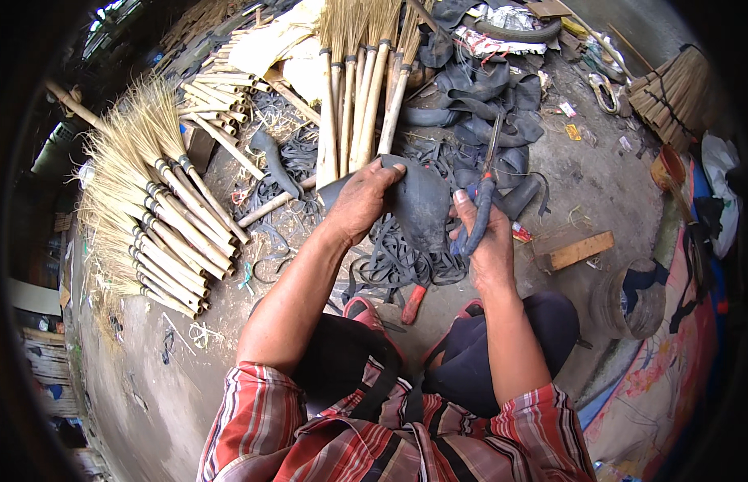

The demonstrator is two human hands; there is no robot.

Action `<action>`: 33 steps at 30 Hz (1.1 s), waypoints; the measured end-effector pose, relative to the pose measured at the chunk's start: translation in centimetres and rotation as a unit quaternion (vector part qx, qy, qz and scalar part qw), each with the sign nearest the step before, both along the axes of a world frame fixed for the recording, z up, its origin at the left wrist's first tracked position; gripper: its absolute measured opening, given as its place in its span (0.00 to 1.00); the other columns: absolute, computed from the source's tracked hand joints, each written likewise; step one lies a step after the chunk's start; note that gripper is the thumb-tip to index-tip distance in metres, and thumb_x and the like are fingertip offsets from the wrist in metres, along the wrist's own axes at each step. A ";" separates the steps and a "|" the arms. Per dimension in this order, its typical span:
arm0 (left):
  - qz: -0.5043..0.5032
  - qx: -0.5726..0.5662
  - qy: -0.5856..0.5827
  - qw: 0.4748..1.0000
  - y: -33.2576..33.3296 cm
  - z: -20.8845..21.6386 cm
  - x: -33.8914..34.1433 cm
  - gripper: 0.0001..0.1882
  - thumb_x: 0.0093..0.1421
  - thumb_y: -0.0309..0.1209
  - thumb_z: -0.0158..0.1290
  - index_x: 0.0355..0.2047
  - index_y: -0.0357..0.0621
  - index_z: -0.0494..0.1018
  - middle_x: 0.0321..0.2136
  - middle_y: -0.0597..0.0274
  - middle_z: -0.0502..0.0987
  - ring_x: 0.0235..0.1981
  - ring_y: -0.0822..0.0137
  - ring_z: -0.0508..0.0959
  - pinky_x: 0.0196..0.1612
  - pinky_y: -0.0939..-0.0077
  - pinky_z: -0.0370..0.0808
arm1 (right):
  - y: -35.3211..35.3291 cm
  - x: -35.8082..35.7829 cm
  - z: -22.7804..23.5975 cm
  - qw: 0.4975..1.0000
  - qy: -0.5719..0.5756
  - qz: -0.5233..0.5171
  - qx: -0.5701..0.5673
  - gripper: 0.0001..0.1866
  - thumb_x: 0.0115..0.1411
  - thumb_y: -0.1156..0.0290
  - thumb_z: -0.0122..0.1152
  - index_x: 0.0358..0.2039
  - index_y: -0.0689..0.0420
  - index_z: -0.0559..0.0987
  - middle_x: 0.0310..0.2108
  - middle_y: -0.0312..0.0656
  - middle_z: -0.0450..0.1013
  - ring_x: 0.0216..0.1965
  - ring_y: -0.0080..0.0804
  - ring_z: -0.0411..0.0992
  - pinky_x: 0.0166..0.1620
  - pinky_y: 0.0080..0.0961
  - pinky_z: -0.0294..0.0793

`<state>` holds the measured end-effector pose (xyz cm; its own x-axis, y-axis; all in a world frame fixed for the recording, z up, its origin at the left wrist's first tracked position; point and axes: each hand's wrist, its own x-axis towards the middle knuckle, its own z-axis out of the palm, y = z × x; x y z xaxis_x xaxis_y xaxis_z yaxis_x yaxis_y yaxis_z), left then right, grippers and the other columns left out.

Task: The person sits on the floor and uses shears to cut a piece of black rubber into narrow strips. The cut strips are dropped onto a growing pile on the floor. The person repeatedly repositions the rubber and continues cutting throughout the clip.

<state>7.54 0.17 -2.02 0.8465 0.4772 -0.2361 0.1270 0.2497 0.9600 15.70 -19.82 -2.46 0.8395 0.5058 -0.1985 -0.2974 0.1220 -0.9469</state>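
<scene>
My left hand (364, 201) grips the upper left edge of a black rubber inner-tube piece (421, 205) held in front of me. My right hand (485, 241) holds a pair of scissors (486, 181) by its dark blue handles, blades pointing up and away beside the rubber's right edge. Under both hands lies a heap of cut black rubber strips (390, 261). A red-handled tool (413, 304) rests on the ground between my knees.
Finished grass brooms (161, 217) with bamboo handles are stacked at the left, more brooms (358, 88) straight ahead. Loose bamboo sticks (217, 92), old inner tubes (486, 88), a wooden block (579, 251), a round container (631, 299) and a colourful mat (671, 369) surround me on the concrete ground.
</scene>
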 end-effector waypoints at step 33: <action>0.333 0.011 -0.245 0.910 4.3 2.8 -2.4 0.17 0.75 0.45 0.52 0.43 0.40 0.74 0.29 0.69 0.78 0.26 0.80 0.73 0.29 0.83 0.72 | -0.4 -5.4 -1.8 0.891 0.066 0.443 0.072 0.22 0.69 0.60 0.65 0.55 0.63 0.74 0.33 0.33 0.70 0.32 0.16 0.69 0.33 0.13 0.69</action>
